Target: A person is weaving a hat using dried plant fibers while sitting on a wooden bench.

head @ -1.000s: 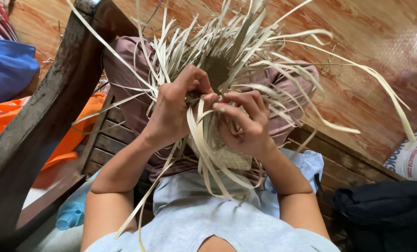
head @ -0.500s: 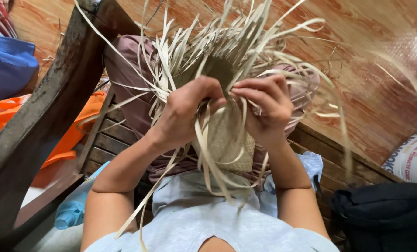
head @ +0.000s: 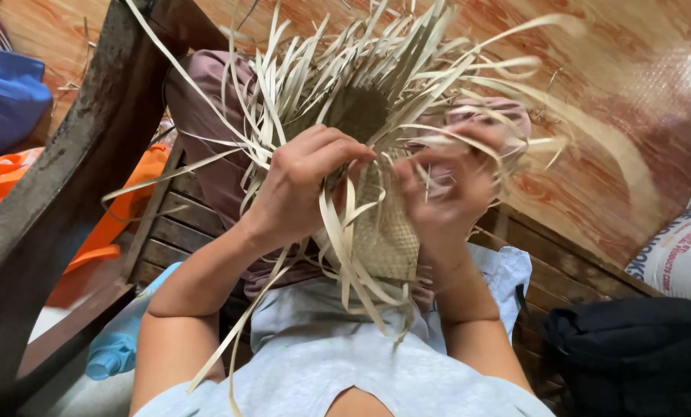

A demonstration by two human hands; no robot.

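Left hand: the left hand (head: 303,185) is curled shut over a bunch of pale strips (head: 345,85) at the upper edge of the woven piece (head: 388,232), fingers folded down and pinching them.
Right hand: the right hand (head: 446,189) is blurred with motion; it seems to be closed on strips at 3 o'clock of the woven piece, but I cannot tell how firmly.
Woven piece: a small panel of plaited pale leaf, held up between both hands over the lap, its finished part hanging toward 6 o'clock and the loose strips fanning out toward 12 o'clock.
Around it: a dark wooden beam (head: 75,162) runs off toward 9 o'clock, orange cloth (head: 121,201) lies behind it, a black bag (head: 631,347) sits at 4 o'clock, a white sack (head: 681,255) at 3 o'clock, and a reddish patterned floor (head: 631,116) shows beyond.
Risk: the loose strips look thin and springy; in my judgement one could slip from the pinch and loosen the last rows, or crease and split if bent too sharply.
Change: against half a second earlier, the left hand has barely shifted, the right hand has dropped lower beside the panel, and the strips at 2 o'clock have whipped outward.
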